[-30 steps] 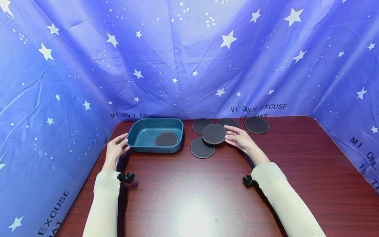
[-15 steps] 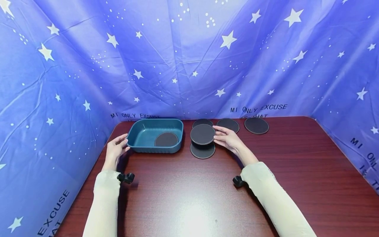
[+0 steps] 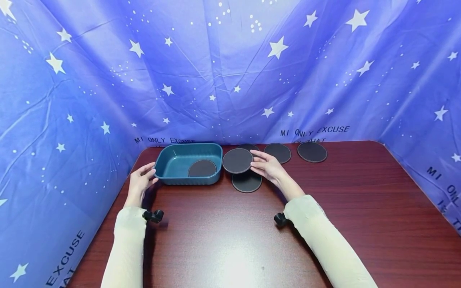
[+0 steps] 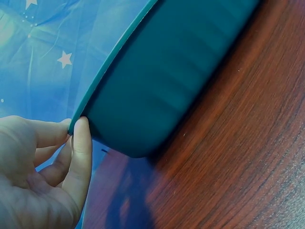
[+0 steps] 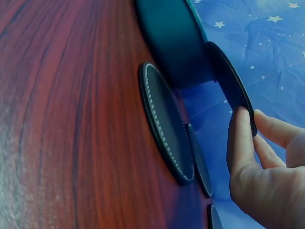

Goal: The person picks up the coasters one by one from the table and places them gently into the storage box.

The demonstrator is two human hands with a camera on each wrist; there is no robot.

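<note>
A round black coaster hangs level above the table, its right edge pinched between the thumb and fingers of my right hand. The right wrist view shows that coaster edge-on, close to the wall of a teal basin. My left hand pinches the rim at the left end of the basin. Another coaster lies inside the basin, toward its right front. Beneath the held coaster, a stitched-edge coaster lies on the table, partly covered.
Behind the held coaster a further coaster is mostly hidden. Two more lie along the back edge: a middle coaster and a right-hand coaster. The reddish-brown table meets a starry blue curtain at the back and sides.
My right hand has carried the pinched coaster leftward, from over the other coasters to beside the basin's right rim. My left hand has stayed on the basin.
</note>
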